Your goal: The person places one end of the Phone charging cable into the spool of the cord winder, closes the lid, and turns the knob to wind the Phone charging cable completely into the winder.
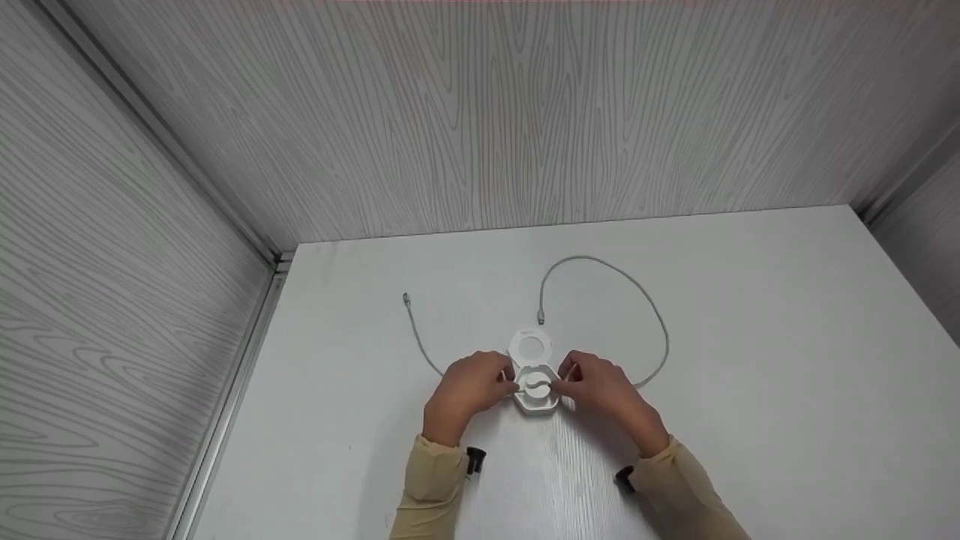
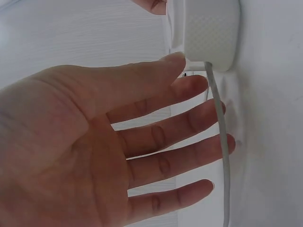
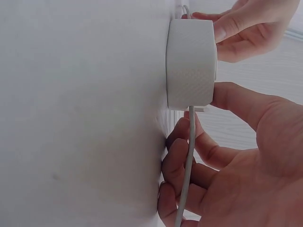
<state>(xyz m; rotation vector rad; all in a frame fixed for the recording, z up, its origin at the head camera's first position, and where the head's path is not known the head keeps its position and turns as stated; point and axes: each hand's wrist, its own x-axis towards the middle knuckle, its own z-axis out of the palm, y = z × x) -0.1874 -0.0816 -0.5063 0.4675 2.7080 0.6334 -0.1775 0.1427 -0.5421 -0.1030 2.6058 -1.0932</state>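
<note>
A small white hexagonal case (image 1: 536,409) stands on the table, its round white lid (image 1: 514,349) folded back behind it. Inside sits a round white hub (image 1: 537,393) with a curved groove. From the case's two sides runs a thin grey charging cable (image 1: 667,337). My left hand (image 1: 469,386) is at the left side, its thumb at the rim and its fingers nearly straight behind the cable (image 2: 223,137). On the right, my right hand (image 1: 600,385) rests its thumb on the case's edge (image 3: 191,66); its other fingers bend behind the cable (image 3: 188,161). Whether it pinches anything is unclear.
One cable connector (image 1: 406,299) lies at the back left. The other connector (image 1: 541,317) lies just behind the lid, at the end of a wide loop. Pale wood-grain panels (image 1: 480,127) border the table (image 1: 750,315). A small black object (image 1: 475,459) is at the left cuff.
</note>
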